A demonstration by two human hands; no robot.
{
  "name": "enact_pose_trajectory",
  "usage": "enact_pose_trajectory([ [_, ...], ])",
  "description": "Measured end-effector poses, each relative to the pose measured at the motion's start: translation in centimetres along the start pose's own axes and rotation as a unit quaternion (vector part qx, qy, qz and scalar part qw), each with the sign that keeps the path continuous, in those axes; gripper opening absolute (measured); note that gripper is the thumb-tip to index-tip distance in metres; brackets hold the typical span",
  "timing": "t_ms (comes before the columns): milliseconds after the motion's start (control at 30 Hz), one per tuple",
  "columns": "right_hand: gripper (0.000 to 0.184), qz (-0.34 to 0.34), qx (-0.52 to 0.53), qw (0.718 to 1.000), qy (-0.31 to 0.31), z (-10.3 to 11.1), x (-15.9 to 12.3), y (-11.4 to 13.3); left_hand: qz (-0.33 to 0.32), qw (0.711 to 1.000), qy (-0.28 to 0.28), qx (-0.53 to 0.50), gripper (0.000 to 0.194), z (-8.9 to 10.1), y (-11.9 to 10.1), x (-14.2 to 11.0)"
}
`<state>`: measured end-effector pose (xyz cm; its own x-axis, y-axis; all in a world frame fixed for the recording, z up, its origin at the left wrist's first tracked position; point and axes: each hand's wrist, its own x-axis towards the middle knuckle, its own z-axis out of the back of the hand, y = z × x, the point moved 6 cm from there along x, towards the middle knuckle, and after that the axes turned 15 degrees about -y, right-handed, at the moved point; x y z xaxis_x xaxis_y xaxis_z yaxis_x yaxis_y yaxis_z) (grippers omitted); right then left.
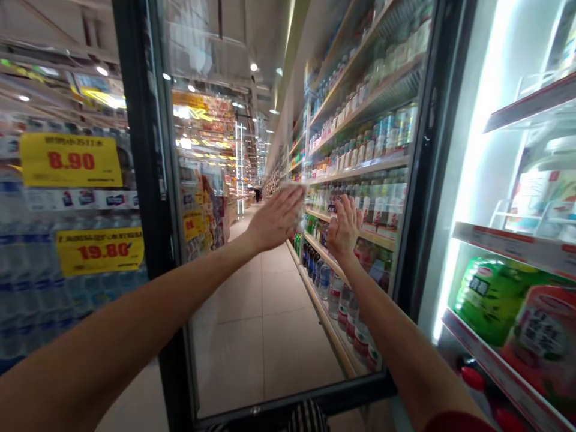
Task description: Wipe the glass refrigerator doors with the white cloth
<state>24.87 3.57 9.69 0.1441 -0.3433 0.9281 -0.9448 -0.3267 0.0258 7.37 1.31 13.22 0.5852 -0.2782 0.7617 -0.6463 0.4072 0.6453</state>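
My left hand lies flat, fingers stretched together, against the glass door of a cooler. Under its fingers a thin pale cloth shows at the edges; motion blurs it. My right hand is to the right of it, raised at the glass with its fingers up and slightly bent, and I see nothing in it. Both arms reach forward, the right one crossing the door's black frame. Reflected in or seen through the glass are shelves of bottles and an aisle floor.
On the right, the lit cooler interior holds shelves with a green jug and a reddish jug. Packs of bottled water stand at left behind yellow price signs.
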Motion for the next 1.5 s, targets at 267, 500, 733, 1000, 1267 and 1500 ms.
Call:
enact_pose_trajectory([
  [267,0.044,0.002,0.004,1.000,-0.007,0.2,0.0,0.1,-0.161,0.983,0.067,-0.061,0.054,-0.8,-3.2,-1.6],
  [500,0.044,-0.006,0.016,1.000,-0.001,0.3,0.0,0.0,-0.189,0.977,0.072,-0.067,0.052,-0.6,-4.4,-2.8],
  [733,0.044,-0.011,0.025,1.000,-0.010,0.4,0.0,0.0,-0.037,0.999,0.035,0.009,0.052,0.7,0.1,-0.4],
  [1000,0.045,0.000,0.023,1.000,-0.004,0.2,-0.1,0.0,-0.242,0.954,0.122,-0.130,0.056,-0.4,-4.9,-3.9],
  [1267,0.045,-0.009,0.023,1.000,-0.003,0.2,-0.1,-0.1,-0.107,0.988,0.094,-0.053,0.055,-0.3,-3.0,-2.9],
  [1500,0.045,-0.004,0.013,1.000,-0.008,0.2,-0.1,-0.1,-0.066,0.996,0.046,-0.028,0.056,0.0,-0.8,-1.4],
])
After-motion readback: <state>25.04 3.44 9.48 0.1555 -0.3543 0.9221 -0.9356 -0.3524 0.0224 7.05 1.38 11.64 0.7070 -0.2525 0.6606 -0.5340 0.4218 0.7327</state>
